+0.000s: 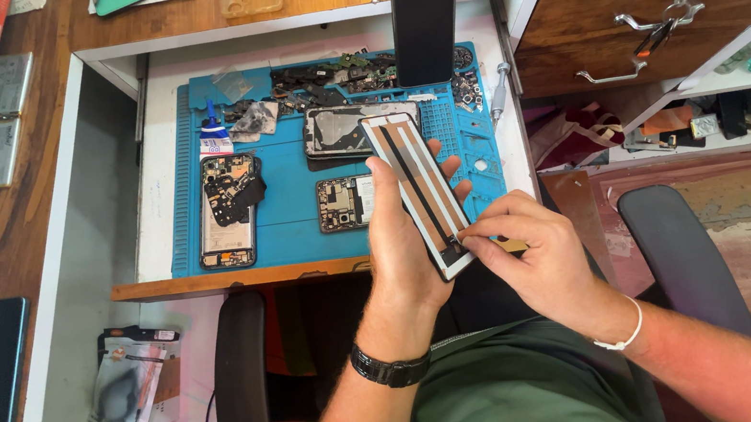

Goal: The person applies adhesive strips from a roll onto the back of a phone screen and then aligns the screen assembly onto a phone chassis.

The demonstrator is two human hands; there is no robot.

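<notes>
**Two hands on one striped panel**

Both hands are up off the table now. The left hand is wrapped around a long flat white phone panel with brown and black strips running its length, fingers curled behind it and thumb along the near edge, propping it at a slant so its face looks straight up at the camera. That tilt seems chosen to give a clear view of the lower end.

And there is the right hand, closed in a pinch, fingertips touching the panel's bottom corner right at the end of the black centre strip. Whether it has a film edge between the fingers or only the panel rim, I cannot tell.

The panel itself looks clean: white border, two brown bands, one dark line down the middle, rounded corners, no visible cracks.

Beyond the left hand lies a blue silicone work mat on a pull-out table shelf. On it, just past the panel's far end, sits an opened phone body with a grey battery; further left of the hand, another opened phone showing its circuit boards. A dark phone standing upright leans at the far edge.
</notes>
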